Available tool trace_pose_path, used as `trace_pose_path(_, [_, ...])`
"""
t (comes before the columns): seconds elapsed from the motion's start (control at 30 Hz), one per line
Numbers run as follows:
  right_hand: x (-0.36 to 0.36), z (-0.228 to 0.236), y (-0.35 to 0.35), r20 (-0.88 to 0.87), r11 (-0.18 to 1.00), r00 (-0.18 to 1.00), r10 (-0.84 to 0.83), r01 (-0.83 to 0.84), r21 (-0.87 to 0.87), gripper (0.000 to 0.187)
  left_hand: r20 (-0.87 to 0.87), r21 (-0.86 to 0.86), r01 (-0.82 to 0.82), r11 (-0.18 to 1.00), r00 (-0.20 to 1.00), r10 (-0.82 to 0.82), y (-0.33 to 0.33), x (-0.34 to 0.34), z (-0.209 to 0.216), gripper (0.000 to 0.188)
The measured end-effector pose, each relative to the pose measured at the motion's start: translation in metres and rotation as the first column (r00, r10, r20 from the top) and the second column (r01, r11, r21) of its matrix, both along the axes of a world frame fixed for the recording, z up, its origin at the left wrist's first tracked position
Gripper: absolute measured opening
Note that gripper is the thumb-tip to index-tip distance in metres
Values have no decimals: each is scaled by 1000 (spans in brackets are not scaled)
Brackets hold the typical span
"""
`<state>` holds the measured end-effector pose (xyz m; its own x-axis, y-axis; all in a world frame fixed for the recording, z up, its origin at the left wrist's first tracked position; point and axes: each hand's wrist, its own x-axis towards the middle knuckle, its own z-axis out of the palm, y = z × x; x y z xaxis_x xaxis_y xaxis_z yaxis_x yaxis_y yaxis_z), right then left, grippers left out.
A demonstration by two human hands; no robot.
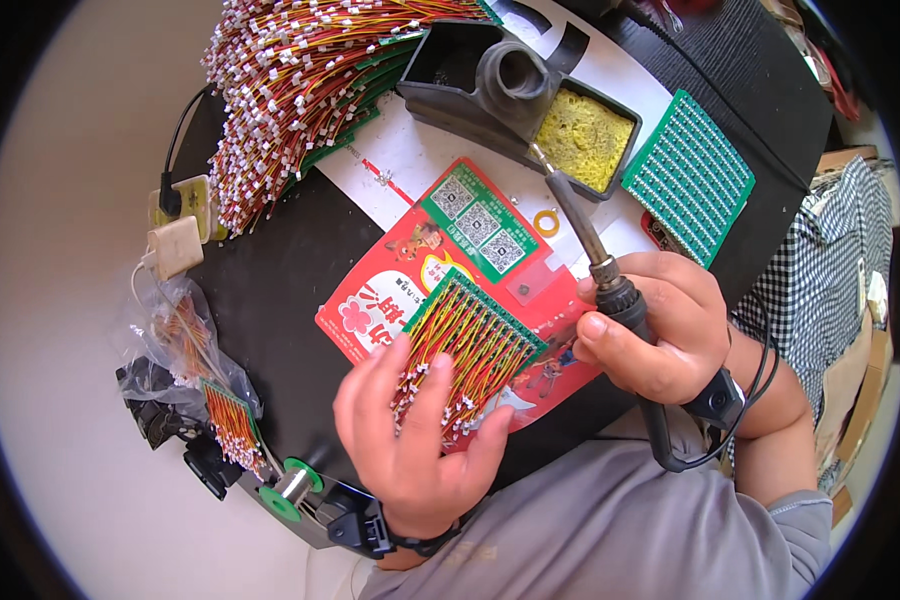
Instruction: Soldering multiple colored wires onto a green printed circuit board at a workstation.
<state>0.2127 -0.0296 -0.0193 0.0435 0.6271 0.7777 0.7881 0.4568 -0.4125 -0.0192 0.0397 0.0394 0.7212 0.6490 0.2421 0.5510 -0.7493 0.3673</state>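
My right hand (660, 325) is closed around the handle of a soldering iron (582, 222). The iron's tip points up and left, close by the yellow sponge (582, 140) in the black iron stand (470, 110). My left hand (410, 430) lies with spread fingers on the wires of a green circuit board (467, 345). Rows of red and yellow wires with small white connectors run from that board toward me. Beneath it is a red printed card (370, 300) on the black table (315, 260).
Boards with wires (290, 100) are heaped at the back left. Bare green boards (692, 175) lie at the right. A solder spool (295, 488) stands at the left edge, near a bagged wire bundle (182, 330). A white adapter (177, 247) sits further back.
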Motion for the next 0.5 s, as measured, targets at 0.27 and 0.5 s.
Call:
trace_pose_path(0.27, [4, 2, -6, -107, 995, 990, 89, -83, 61, 36, -284, -186, -129, 974, 956, 72, -10, 6, 9, 93])
trace_pose_path(0.5, [15, 9, -8, -225, 976, 949, 220, -216, 40, 36, -263, -212, -175, 961, 958, 117, -9, 7, -2, 86])
